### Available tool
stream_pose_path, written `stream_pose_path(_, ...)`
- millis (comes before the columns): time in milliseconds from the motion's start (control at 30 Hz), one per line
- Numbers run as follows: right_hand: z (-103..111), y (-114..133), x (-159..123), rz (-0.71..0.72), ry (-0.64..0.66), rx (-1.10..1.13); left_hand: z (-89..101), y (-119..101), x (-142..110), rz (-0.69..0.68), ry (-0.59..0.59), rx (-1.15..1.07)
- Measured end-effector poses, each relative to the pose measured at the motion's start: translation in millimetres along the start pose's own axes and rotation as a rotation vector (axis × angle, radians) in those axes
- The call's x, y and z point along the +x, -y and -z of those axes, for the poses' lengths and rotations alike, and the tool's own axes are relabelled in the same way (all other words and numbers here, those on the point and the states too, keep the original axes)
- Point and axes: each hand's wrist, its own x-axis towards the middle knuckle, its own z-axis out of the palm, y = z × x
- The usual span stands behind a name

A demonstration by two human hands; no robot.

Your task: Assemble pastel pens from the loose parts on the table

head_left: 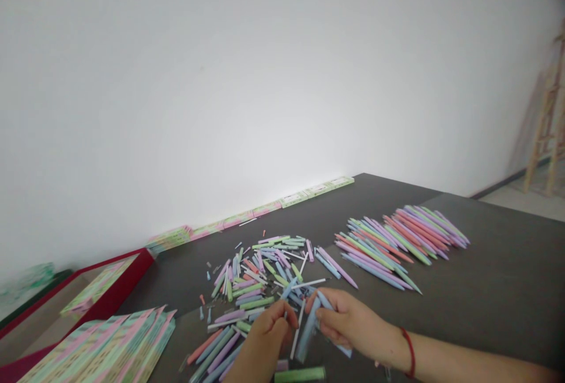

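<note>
My right hand, with a red band at the wrist, is closed round a light blue pen barrel. Another blue barrel, blurred, is at its fingertips. Just left of it, the fingers of my left hand are curled together. A short blue pen part shows just above them; whether they grip it is unclear. A thin white refill lies between the hands. Around and beyond them spreads a loose pile of pastel pen parts, with barrels, refills and small tips.
Rows of pens with pointed ends lie to the right on the dark table. Flat printed packs are fanned at front left, beside a red box. More packs line the white wall. A wooden stand is far right.
</note>
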Motion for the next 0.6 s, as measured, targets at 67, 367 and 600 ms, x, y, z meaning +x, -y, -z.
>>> stream_pose_path(67,1.6,-1.0,1.3,-0.064,-0.026,0.191,4.3,-8.7,-4.0,-0.062,-0.018,0.222)
stream_pose_path(367,-0.4,-10.0,4.7,-0.236,0.046,0.789,6.0,-21.4,-9.3,-0.150,0.000,0.229)
stream_pose_path(600,1.2,-14.3,6.7,-0.185,-0.037,0.612,17.4,-2.4,1.7,-0.020,0.015,0.198)
